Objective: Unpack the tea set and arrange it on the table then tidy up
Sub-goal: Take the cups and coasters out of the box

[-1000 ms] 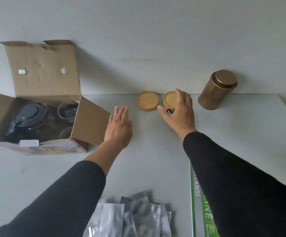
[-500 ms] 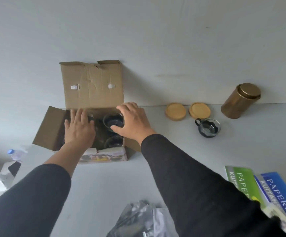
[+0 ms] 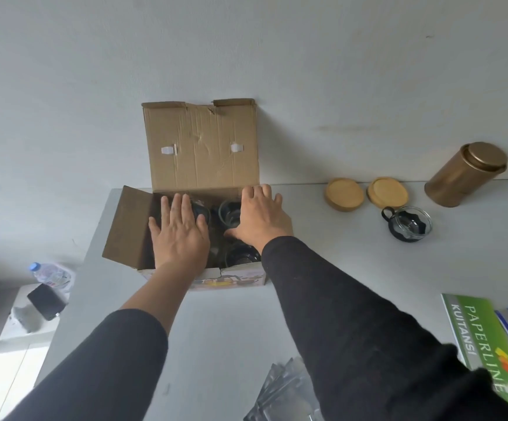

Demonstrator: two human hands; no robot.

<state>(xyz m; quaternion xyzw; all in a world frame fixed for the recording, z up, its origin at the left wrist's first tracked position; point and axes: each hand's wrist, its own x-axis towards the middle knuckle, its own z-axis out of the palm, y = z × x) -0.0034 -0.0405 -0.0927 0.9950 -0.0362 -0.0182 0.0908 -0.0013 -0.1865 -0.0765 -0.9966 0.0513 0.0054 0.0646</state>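
An open cardboard box [image 3: 201, 165] stands at the table's back left, its lid up against the wall. Inside are a dark glass teapot [image 3: 202, 212], mostly hidden, and two glass cups [image 3: 227, 212] [image 3: 242, 258]. My left hand [image 3: 180, 238] lies flat with spread fingers over the teapot. My right hand [image 3: 260, 217] reaches over the box's right side beside the far cup, thumb at the cup's near rim and fingers stretched out. One glass cup with a black handle [image 3: 410, 224] stands on the table in front of two round wooden coasters [image 3: 344, 194] [image 3: 388, 192].
A gold tin [image 3: 465, 174] stands by the wall at the back right. Green and blue receipt books [image 3: 483, 335] lie at the right edge and foil pouches [image 3: 286, 396] at the near edge. Left of the table, a water bottle [image 3: 49, 273] and a black phone [image 3: 46, 300] sit lower down.
My right hand left the glass cup by the coasters and moved left to the box. My left hand went into the box over the teapot. The view swung left.
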